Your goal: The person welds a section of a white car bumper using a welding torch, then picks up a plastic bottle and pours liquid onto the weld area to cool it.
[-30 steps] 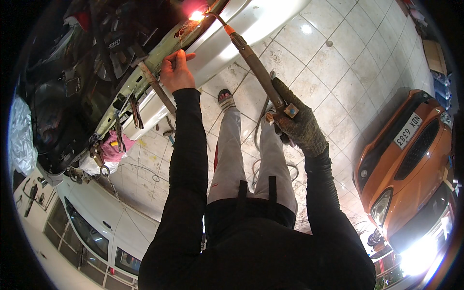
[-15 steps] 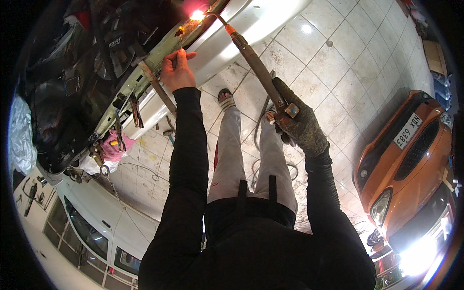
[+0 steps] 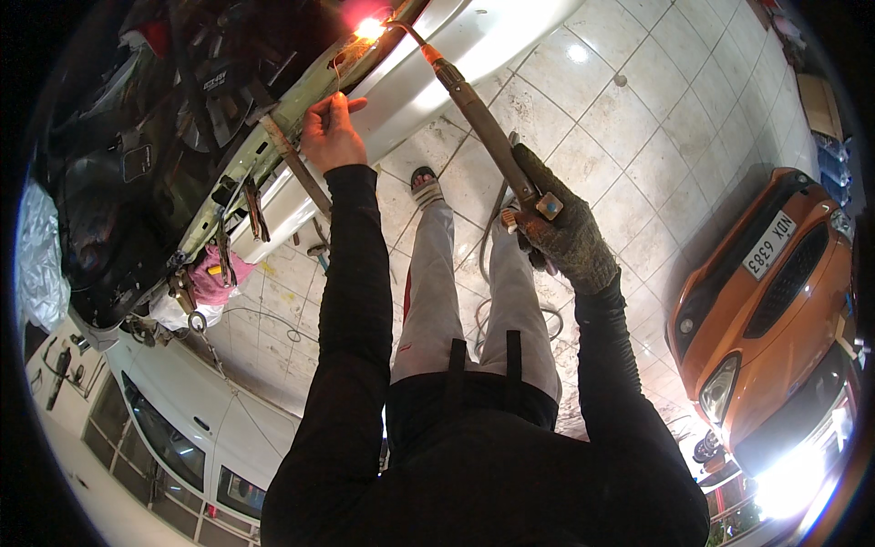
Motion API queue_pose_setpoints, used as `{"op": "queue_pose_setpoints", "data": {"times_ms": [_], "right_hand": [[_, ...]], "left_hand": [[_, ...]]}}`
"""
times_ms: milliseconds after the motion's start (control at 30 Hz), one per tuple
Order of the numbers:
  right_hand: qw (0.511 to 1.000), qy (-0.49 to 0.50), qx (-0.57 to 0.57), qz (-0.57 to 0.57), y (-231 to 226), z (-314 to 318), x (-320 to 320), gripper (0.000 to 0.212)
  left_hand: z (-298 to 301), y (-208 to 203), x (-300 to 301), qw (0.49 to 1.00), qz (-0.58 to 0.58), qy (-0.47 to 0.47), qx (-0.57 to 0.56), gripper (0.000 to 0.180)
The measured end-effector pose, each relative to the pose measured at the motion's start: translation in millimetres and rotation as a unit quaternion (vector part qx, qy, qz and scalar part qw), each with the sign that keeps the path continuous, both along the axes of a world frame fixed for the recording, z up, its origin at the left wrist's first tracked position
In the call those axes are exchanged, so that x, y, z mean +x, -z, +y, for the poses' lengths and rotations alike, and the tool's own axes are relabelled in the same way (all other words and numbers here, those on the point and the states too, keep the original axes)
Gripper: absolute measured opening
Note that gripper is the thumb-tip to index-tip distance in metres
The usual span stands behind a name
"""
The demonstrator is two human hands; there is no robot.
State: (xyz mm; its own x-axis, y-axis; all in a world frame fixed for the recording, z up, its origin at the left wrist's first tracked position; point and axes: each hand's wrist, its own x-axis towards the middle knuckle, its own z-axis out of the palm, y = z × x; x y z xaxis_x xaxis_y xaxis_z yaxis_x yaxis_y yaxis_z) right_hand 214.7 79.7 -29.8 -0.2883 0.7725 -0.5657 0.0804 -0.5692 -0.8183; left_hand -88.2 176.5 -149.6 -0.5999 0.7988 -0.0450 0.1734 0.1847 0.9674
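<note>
Bare left hand (image 3: 334, 135) has shifted slightly toward nine o'clock; at eleven, its fingertips pinch a thin wire (image 3: 336, 77), one digit sticking out toward three. Gloved right hand (image 3: 570, 242), between two and three, curls its fingers around the torch (image 3: 488, 123), which slants toward eleven, its flame (image 3: 369, 29) beside the greenish metal edge (image 3: 314, 96)

The gloved right hand (image 3: 565, 228) grips a lit torch (image 3: 486, 132); the left hand (image 3: 334, 137) pinches a thin wire (image 3: 337, 78).
</note>
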Motion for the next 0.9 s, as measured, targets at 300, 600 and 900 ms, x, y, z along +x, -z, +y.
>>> {"op": "queue_pose_setpoints", "data": {"times_ms": [300,600,900], "right_hand": [[1.0,0.001,0.018,0.007,2.0,0.4,0.8,0.073],[0.996,0.038,-0.081,0.005,-5.9,-14.3,7.5,0.079],[0.971,0.114,-0.121,0.169,-89.2,-78.2,15.9,0.087]], "left_hand": [[-14.6,-1.9,-8.5,0.998,-0.046,-0.017,0.042,0.01],[-91.6,-33.7,-7.2,0.998,-0.061,-0.01,-0.025,0.019],[-282.5,-99.6,-1.0,0.984,-0.107,0.021,-0.144,0.018]]}}
